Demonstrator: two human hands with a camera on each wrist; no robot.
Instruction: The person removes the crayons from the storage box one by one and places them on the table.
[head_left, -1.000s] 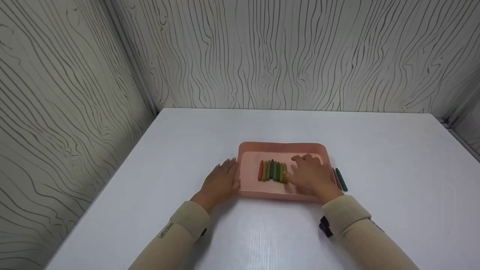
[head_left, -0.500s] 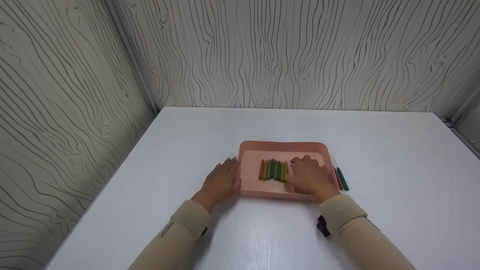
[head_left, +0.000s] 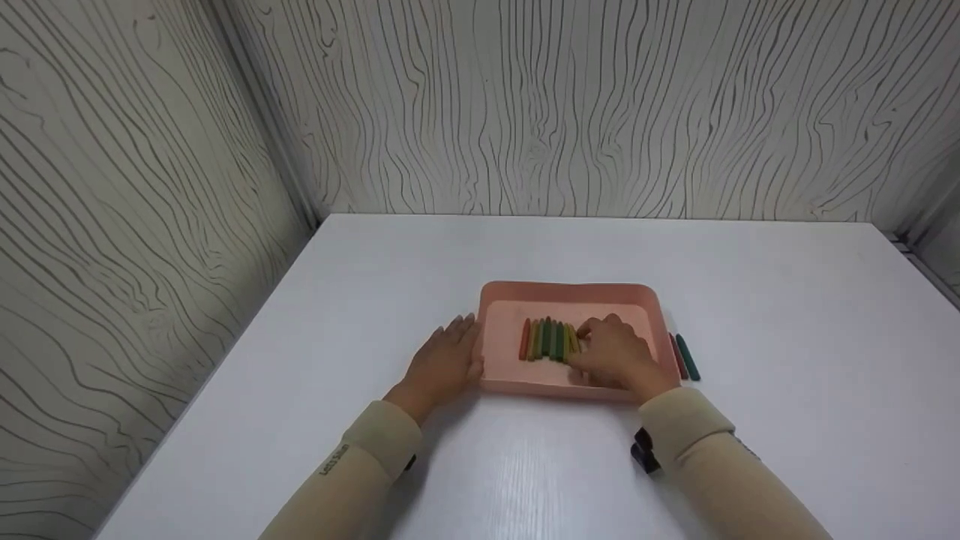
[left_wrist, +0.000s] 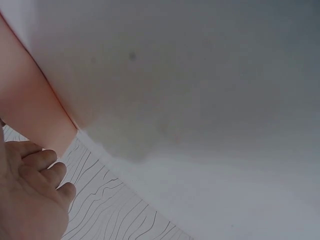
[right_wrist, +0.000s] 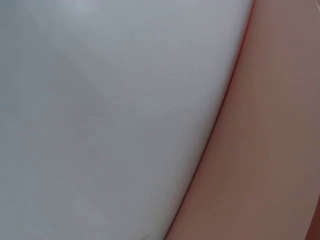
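A shallow pink tray (head_left: 517, 388) stands on the white table, with a row of crayons (head_left: 547, 340) lying side by side in it: red-orange at the left, then yellowish, dark green and yellow. My right hand (head_left: 615, 352) is over the tray's right half, its thumb and index finger at the two ends of the yellow crayon (head_left: 575, 339) that closes the row on the right, pinching it. My left hand (head_left: 442, 360) rests against the tray's left wall with its fingers stretched out. The right wrist view holds only the tray's outer wall (right_wrist: 250, 130) and the table.
Just outside the tray's right wall, a dark green crayon (head_left: 688, 358) and a reddish crayon (head_left: 679, 356) lie on the white table (head_left: 390, 262). Wood-grain patterned panels (head_left: 555, 112) rise behind the table and at its left.
My right index finger has curled in toward the thumb at the right end of the row, onto the yellow crayon. The left hand keeps its place at the tray wall.
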